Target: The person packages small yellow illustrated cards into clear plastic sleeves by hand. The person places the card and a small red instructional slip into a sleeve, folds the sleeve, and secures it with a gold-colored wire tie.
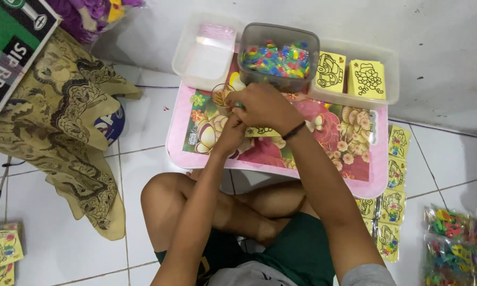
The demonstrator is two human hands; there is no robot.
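Observation:
My two hands meet over a small pink table [365, 182] with a flower print. My left hand [230, 135] pinches the edge of a yellow picture card [260, 132] lying on the table. My right hand [265, 105], with a black band at the wrist, is curled above it, its fingertips on a loop of tan rubber bands [221, 95]. The hand hides most of the card. I sit cross-legged on the floor behind the table.
Three tubs line the table's far edge: an empty clear one [204, 50], a grey one with colourful pieces [278, 55], and a clear one with yellow picture cards [355, 77]. Card packets [392, 204] and bags of pieces [455, 238] lie right; a batik cloth [63, 122] lies left.

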